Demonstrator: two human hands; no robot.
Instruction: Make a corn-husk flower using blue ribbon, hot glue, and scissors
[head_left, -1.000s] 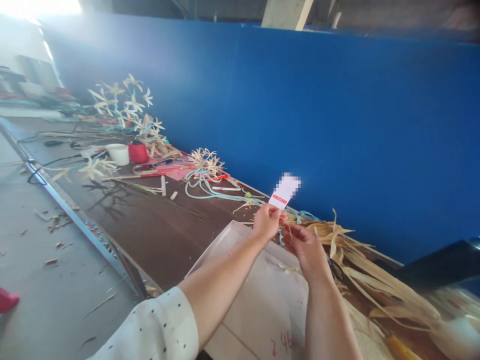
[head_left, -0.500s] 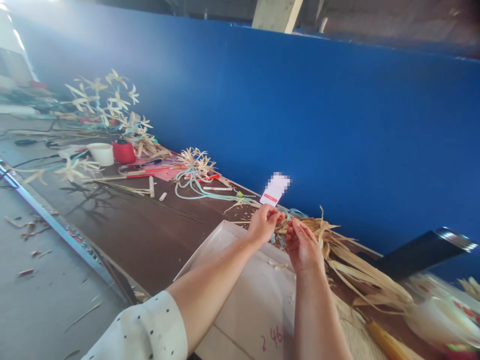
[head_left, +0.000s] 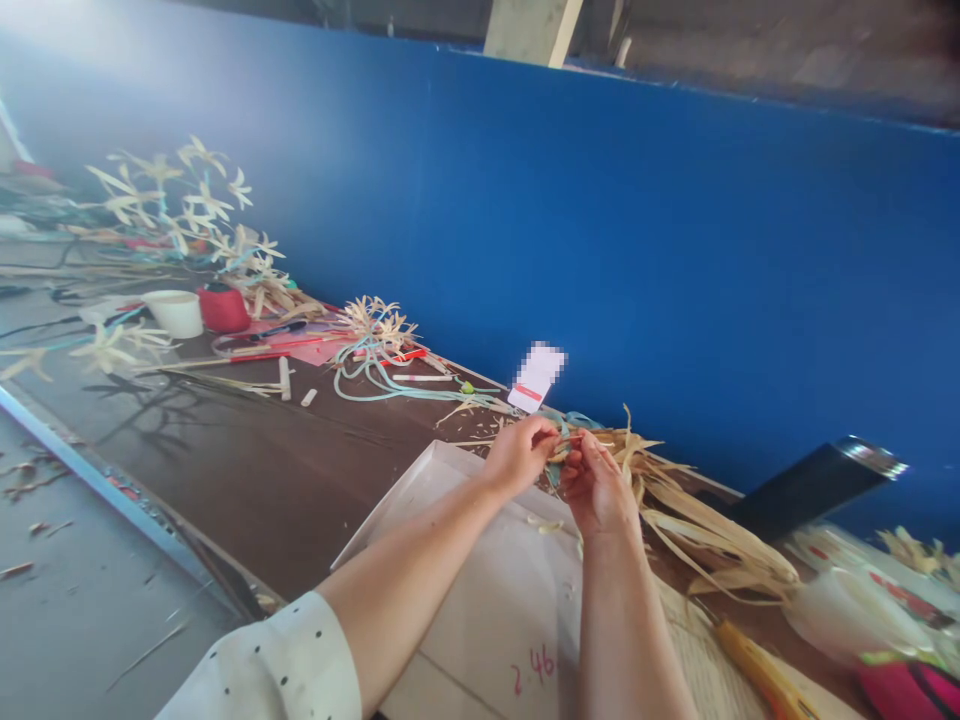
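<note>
Fingertips pinched together, my left hand [head_left: 520, 456] and my right hand [head_left: 601, 488] meet above the far edge of a white shallow box or lid [head_left: 480, 580]. A thin tan strip [head_left: 569, 438] runs between the two pinches; its exact kind is too small to make out. Just right of my right hand lies a bundle of dried husk leaves [head_left: 694, 525]. Behind my left hand a white card-like thing with a red bar [head_left: 528, 392] leans near the blue wall, its upper part pixelated.
Husk flowers on pale blue stems [head_left: 375, 325] lie left, with more flowers [head_left: 202, 200] beyond. A white cup [head_left: 174, 314] and red thread spool [head_left: 223, 308] stand there. Right are a black cylinder [head_left: 814, 490] and a yellow-handled tool [head_left: 757, 665]. A blue wall [head_left: 637, 250] runs behind.
The view has shifted slightly to the right. My hands stay close together in a pinch, and the thin strip between them now shows more plainly.
</note>
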